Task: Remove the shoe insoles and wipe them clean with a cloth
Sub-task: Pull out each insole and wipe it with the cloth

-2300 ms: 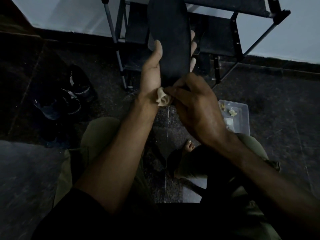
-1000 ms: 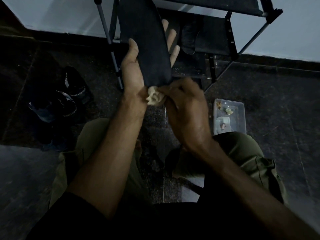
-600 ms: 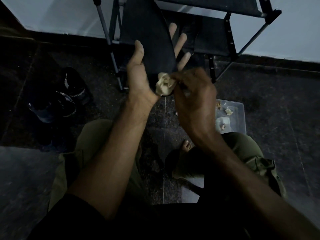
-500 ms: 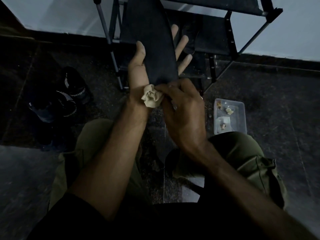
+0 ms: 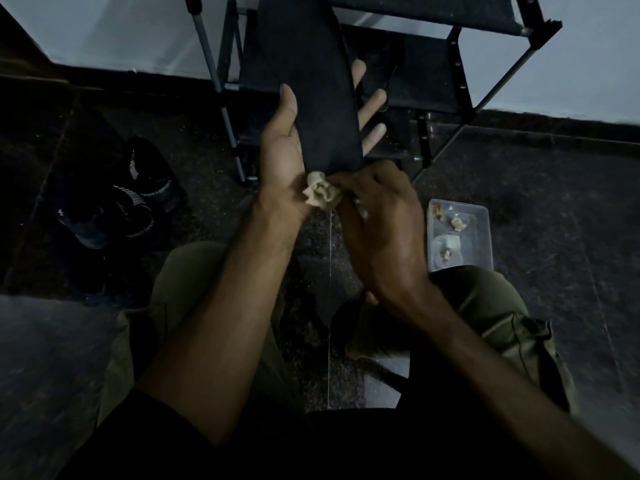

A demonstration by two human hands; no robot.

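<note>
Left hand (image 5: pixel 282 161) is raised palm-up, fingers extended; right hand (image 5: pixel 381 223), fingers curled, pinches cloth (image 5: pixel 320 194) at the left palm heel.

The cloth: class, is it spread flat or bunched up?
Bunched up: the cloth is a crumpled wad, pinched by the right hand at the insole's lower end.

A single wide-angle camera on the person's head looks forward and steeply down, close over the left hand (image 5: pixel 280 168) and right hand (image 5: pixel 381 233), with the knees (image 5: pixel 485 299) below, dark floor (image 5: pixel 554 188) around, and a rack (image 5: pixel 459 81) against the wall (image 5: pixel 104 29) at top.
</note>
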